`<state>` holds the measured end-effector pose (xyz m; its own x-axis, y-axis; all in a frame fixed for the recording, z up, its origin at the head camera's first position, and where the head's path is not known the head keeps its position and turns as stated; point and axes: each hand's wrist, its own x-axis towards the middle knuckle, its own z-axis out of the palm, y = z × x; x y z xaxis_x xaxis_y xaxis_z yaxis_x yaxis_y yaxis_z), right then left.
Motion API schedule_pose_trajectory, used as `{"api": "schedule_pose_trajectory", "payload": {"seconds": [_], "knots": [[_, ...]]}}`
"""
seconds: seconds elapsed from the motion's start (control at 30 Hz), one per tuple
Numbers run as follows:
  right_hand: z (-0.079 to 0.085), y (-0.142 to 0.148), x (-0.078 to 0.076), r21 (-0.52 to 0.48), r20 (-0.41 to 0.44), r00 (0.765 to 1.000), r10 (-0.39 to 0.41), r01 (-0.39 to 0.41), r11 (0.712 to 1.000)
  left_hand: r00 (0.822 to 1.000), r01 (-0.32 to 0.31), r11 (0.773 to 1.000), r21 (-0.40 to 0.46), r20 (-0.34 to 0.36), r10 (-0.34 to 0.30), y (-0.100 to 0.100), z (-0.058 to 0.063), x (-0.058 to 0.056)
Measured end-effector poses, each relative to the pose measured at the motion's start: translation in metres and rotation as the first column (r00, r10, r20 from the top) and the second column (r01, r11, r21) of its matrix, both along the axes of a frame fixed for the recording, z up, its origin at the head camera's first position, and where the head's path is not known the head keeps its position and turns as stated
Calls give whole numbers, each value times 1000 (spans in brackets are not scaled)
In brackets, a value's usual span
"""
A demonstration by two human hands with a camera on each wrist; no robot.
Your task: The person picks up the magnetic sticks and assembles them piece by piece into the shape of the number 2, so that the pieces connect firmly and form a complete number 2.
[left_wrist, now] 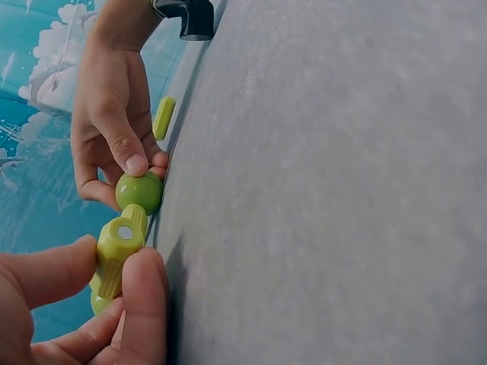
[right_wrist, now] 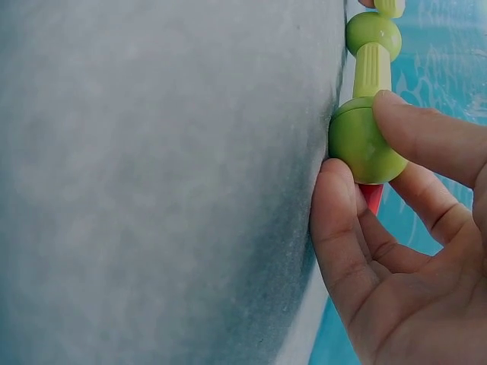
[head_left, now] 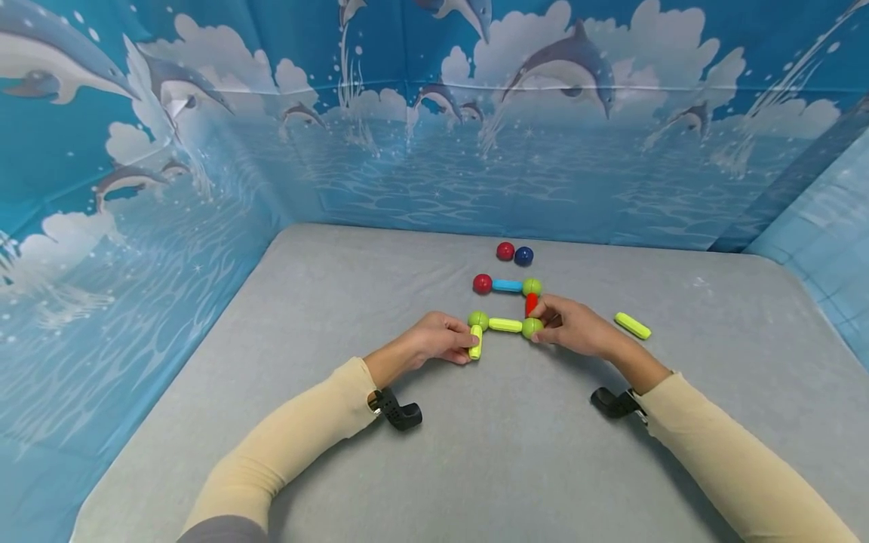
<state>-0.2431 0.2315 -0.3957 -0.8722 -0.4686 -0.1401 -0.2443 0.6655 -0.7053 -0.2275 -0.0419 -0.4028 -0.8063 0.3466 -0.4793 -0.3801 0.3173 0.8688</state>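
My left hand (head_left: 444,338) pinches a yellow-green rod (head_left: 476,343) between thumb and fingers, its upper end at a green ball (head_left: 478,320). The rod's free end, with a small silvery disc, faces the camera in the left wrist view. From that ball another yellow-green rod (head_left: 505,325) runs right to a second green ball (right_wrist: 367,141), which my right hand (head_left: 570,326) grips with thumb and fingertips. A red rod (head_left: 532,305), partly hidden by the right fingers, leads up to a third green ball (head_left: 532,286). A blue rod (head_left: 507,285) joins it to a red ball (head_left: 482,283).
Behind the chain, another red ball (head_left: 505,251) and a dark blue ball (head_left: 523,256) sit side by side. A loose yellow-green rod (head_left: 633,326) lies right of the right hand. Dolphin-print curtains (head_left: 434,166) border the grey table (head_left: 462,452).
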Motion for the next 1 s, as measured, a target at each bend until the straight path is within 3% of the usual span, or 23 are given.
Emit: {"api": "schedule_pose_trajectory", "payload": {"seconds": [0.73,1.0], "knots": [[-2,-1,-1,-3,-15,1000,-2,2,1000,998,-13,999,52,63,9,0,-1,-3],[-2,-1,-1,-6,-13,1000,-1,1,1000,999,47,999,-19,-8,-47,-12,1,-4]]}}
